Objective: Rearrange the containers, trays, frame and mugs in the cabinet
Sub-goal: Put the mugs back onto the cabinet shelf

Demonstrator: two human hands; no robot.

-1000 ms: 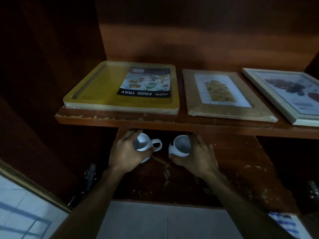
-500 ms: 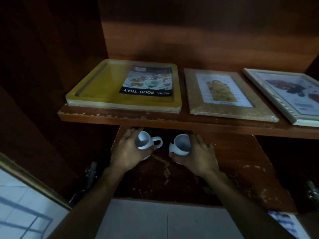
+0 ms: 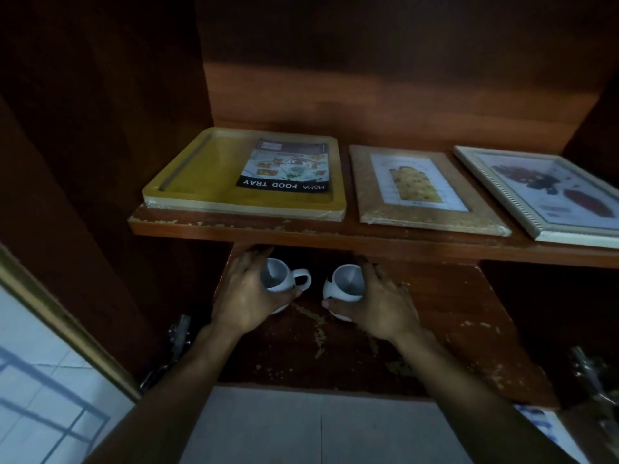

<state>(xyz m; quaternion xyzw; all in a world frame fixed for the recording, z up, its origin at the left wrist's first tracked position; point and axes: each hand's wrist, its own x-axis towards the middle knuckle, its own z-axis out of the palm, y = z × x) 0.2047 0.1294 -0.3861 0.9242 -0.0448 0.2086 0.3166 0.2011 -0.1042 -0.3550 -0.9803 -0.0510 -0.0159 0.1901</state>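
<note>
While a glossy yellow tray (image 3: 201,177) lies at twelve o'clock, the left hand (image 3: 246,298) clasps one rounded white mug (image 3: 277,277), the right hand (image 3: 380,308) a second mug (image 3: 345,281).

The upper reddish-brown wooden shelf (image 3: 402,239), chipped along its front edge, carries three flat things side by side. At the left is a yellow rectangular plastic tray (image 3: 201,182) (a printed paper label (image 3: 288,169) reading MAMA FOOD TRAY lies in it). A gold-brown film-wrapped picture frame (image 3: 365,195) lies in the middle, and a white ribbed picture frame (image 3: 499,192) at the right. At the scuffed lower wooden shelf (image 3: 452,313), a white handled ceramic mug (image 3: 279,279) and a white dark-patched ceramic mug (image 3: 345,283) tilt, near each other but apart.
</note>
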